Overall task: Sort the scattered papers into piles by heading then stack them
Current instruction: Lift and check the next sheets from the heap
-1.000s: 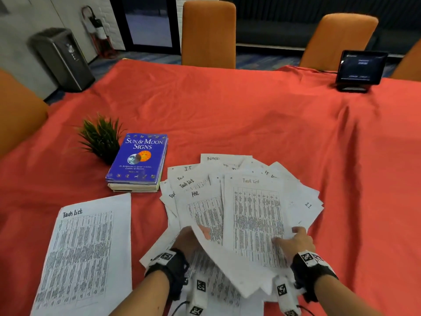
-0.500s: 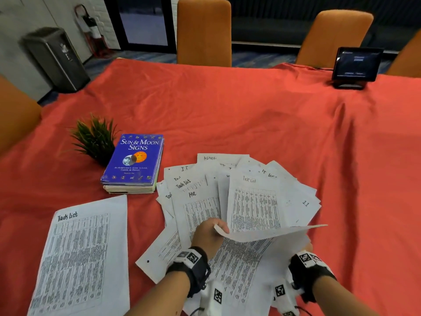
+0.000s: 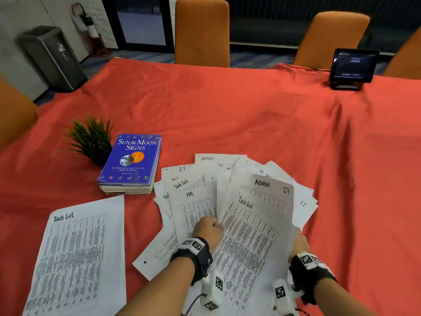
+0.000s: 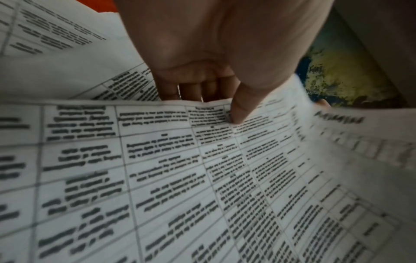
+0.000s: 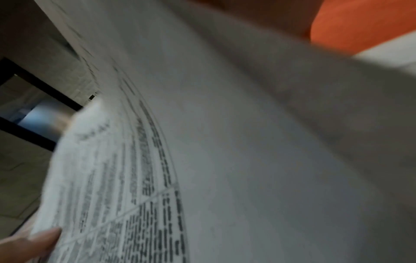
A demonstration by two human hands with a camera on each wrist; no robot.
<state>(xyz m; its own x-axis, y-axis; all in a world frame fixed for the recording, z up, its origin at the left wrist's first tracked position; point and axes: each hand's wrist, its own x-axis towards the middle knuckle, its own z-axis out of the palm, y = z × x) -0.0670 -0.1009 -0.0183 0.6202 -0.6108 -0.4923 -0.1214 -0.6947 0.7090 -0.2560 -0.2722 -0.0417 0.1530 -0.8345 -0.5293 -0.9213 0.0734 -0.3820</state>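
Now both hands hold one lifted sheet, headed ADMIN [image 3: 252, 226], over the fanned paper heap [image 3: 193, 201] on the red tablecloth [image 3: 250, 115]. L hand [image 3: 208, 231] pinches its left edge, thumb [image 4: 239, 108] on top, fingers curled under. R hand [image 3: 300, 244] is mostly hidden behind the right edge; grip can't be told. Separate Task List sheet [image 3: 77, 254] lies flat at left, near the blue book [image 3: 132, 160] & plant [image 3: 91, 137].

Orange-red wrinkled tablecloth [image 3: 227, 115] is covering the frame's centre. White paper sheets [image 3: 198, 201], lower centre, are showing black gridded print and black handwritten headings. Glossy blue paperback book [image 3: 131, 158], centre left, is displaying white lettering and an orange-and-grey disc. Spiky green plant [image 3: 91, 135] is sitting left of it.
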